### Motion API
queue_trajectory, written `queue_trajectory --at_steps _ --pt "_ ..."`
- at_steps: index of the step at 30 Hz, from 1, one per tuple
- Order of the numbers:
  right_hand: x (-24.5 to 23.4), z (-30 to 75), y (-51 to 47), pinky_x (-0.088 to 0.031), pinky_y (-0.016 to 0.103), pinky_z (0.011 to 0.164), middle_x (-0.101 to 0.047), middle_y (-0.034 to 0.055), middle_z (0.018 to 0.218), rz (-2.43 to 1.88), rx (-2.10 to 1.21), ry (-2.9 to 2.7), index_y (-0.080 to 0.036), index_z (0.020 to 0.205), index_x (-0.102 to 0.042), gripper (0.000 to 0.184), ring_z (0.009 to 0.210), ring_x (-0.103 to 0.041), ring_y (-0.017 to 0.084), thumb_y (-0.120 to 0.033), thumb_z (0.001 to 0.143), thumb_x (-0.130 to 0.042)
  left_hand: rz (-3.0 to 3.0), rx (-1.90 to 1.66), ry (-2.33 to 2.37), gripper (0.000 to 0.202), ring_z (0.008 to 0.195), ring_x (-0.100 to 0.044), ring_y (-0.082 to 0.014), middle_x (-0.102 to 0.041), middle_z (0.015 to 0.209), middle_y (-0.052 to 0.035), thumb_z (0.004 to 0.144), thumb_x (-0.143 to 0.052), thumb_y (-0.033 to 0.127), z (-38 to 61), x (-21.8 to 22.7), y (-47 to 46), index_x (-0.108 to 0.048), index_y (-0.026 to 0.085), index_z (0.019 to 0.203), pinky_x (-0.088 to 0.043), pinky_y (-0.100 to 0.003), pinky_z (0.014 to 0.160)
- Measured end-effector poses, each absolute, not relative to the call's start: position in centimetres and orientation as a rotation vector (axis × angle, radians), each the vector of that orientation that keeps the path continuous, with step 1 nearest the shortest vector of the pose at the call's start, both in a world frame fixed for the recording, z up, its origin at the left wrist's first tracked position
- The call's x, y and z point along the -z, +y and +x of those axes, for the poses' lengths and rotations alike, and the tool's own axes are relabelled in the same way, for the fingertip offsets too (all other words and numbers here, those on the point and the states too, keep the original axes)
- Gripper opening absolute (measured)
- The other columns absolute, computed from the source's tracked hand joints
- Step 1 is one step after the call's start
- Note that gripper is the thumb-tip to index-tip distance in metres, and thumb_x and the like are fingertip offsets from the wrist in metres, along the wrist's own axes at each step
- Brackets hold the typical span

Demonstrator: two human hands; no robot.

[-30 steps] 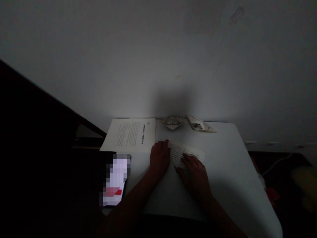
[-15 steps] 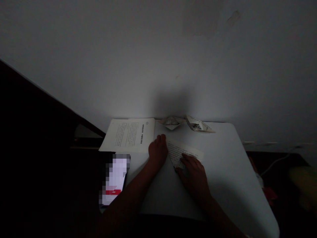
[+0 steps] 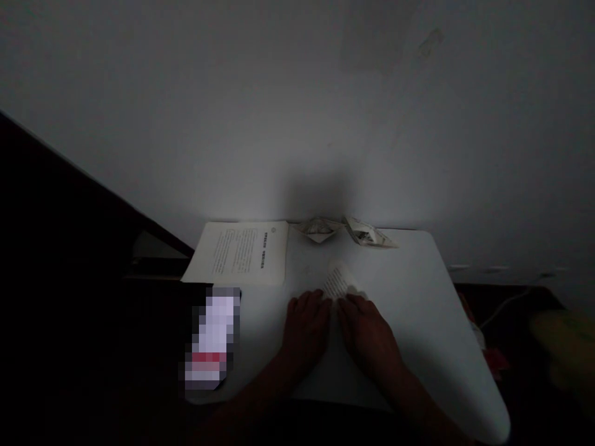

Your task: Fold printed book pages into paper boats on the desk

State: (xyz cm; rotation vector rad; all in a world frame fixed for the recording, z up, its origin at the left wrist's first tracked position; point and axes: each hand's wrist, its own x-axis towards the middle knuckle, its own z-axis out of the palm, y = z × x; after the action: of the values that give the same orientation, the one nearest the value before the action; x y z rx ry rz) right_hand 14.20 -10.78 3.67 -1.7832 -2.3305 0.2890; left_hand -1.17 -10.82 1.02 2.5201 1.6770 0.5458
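Note:
A small folded sheet of printed paper [image 3: 336, 282] lies on the white table [image 3: 413, 279], one corner pointing toward the wall. My left hand [image 3: 307, 325] has its curled fingers closed on the paper's near left edge. At the near right edge, my right hand [image 3: 369, 334] grips the same paper with bent fingers. The two hands almost meet, covering the lower part of the sheet. Beyond them, against the wall, rest two folded paper boats, a left one [image 3: 320, 230] and a right one [image 3: 369, 235], their tips close together.
Flat printed sheets [image 3: 237, 253] occupy the table's far left corner. In front of them is a phone [image 3: 214, 337] with its lit screen blurred out. The wall [image 3: 232, 124] rises directly behind the table. Off the right edge are a pale cable [image 3: 504, 305] and a red item [image 3: 496, 361].
The paper has been turned and looks smaller. My left hand came nearer and to the right, beside my right hand. Both hands now hold the paper's near side.

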Motion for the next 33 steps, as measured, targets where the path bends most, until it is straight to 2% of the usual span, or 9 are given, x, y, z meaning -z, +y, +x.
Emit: queue_trajectory --at_steps 3,5,8,12,14,17,22,28,33 --pt "-4.3 13.9 -11.3 -0.047 0.043 0.082 -0.067 0.0112 0.093 -1.748 -0.297 -2.415 -0.018 0.112 -0.064 0.03 0.09 -0.059 0.027 -0.022 0.09 -0.043 2.495 -0.584 1.773 0.027 0.112 -0.046 -0.029 -0.05 0.127 -0.0095 0.083 -0.056 0.018 -1.7 -0.7 -9.1 -0.06 0.026 0.109 -0.038 -0.047 0.092" --pt "-4.3 14.0 -11.6 -0.046 0.044 0.085 -0.068 0.0087 0.088 -1.638 -0.361 -2.45 -0.02 0.113 -0.063 0.03 0.09 -0.059 0.026 -0.019 0.089 -0.045 2.464 -0.621 1.819 0.02 0.109 -0.046 -0.0269 -0.052 0.119 -0.0103 0.086 -0.054 0.02 -1.9 -0.5 -7.8 -0.06 0.023 0.105 -0.039 -0.043 0.09" --pt "-3.7 14.8 -11.8 -0.046 0.04 0.091 -0.068 0.0074 0.101 -1.389 -0.536 -2.44 -0.021 0.115 -0.061 0.031 0.099 -0.059 0.023 -0.019 0.087 -0.05 2.546 -0.546 1.685 0.014 0.092 -0.051 -0.0228 -0.058 0.096 -0.0072 0.088 -0.05 0.02 -1.7 -0.2 -6.1 -0.06 0.019 0.098 -0.041 -0.037 0.081" --pt "-2.9 17.4 -11.2 -0.043 0.041 0.099 -0.06 0.0086 0.122 -1.261 -0.587 -2.437 -0.02 0.117 -0.059 0.041 0.114 -0.052 0.024 -0.026 0.077 -0.065 2.668 -0.453 1.489 0.014 0.089 -0.051 -0.0223 -0.06 0.09 -0.0056 0.09 -0.046 0.019 -1.3 -0.1 -5.2 -0.058 0.019 0.098 -0.04 -0.038 0.079" --pt "-2.7 18.6 -10.8 -0.041 0.043 0.1 -0.057 0.0092 0.126 -1.243 -0.574 -2.473 -0.02 0.117 -0.06 0.049 0.117 -0.049 0.026 -0.03 0.071 -0.072 2.641 -0.469 1.47 0.014 0.09 -0.052 -0.0223 -0.061 0.091 -0.006 0.09 -0.046 0.021 -1.6 -0.5 -5.5 -0.058 0.018 0.098 -0.039 -0.039 0.081" --pt "-2.5 19.4 -10.5 -0.042 0.043 0.1 -0.058 0.0088 0.126 -1.2 -0.509 -2.531 -0.02 0.112 -0.062 0.043 0.117 -0.05 0.026 -0.032 0.072 -0.072 2.585 -0.519 1.306 0.017 0.102 -0.05 -0.0225 -0.061 0.105 -0.0066 0.087 -0.053 0.027 -2.6 -1.8 -7.0 -0.057 0.018 0.101 -0.037 -0.04 0.09" --pt "-2.3 19.4 -10.2 -0.044 0.042 0.096 -0.062 0.0087 0.119 -1.141 -0.407 -2.572 -0.021 0.111 -0.063 0.031 0.111 -0.054 0.024 -0.03 0.082 -0.062 2.511 -0.464 1.073 0.054 0.114 -0.047 -0.0266 -0.054 0.123 -0.0096 0.071 -0.07 0.042 -4.4 -3.0 -9.7 -0.053 0.019 0.116 -0.035 -0.042 0.098" --pt "-2.6 19.3 -9.8 -0.044 0.045 0.095 -0.06 0.0102 0.12 -1.126 -0.416 -2.643 -0.02 0.117 -0.06 0.046 0.111 -0.052 0.027 -0.036 0.075 -0.068 2.516 -0.445 1.089 0.047 0.116 -0.048 -0.026 -0.055 0.126 -0.0092 0.075 -0.067 0.044 -4.7 -2.1 -9.9 -0.055 0.019 0.113 -0.035 -0.042 0.099" --pt "-2.9 18.6 -10.0 -0.041 0.046 0.097 -0.058 0.0105 0.122 -1.177 -0.376 -2.636 -0.019 0.118 -0.059 0.05 0.112 -0.05 0.028 -0.038 0.073 -0.07 2.54 -0.427 1.095 0.037 0.117 -0.048 -0.0258 -0.055 0.126 -0.0099 0.08 -0.061 0.039 -4.7 -2.2 -9.8 -0.057 0.019 0.11 -0.034 -0.043 0.1"
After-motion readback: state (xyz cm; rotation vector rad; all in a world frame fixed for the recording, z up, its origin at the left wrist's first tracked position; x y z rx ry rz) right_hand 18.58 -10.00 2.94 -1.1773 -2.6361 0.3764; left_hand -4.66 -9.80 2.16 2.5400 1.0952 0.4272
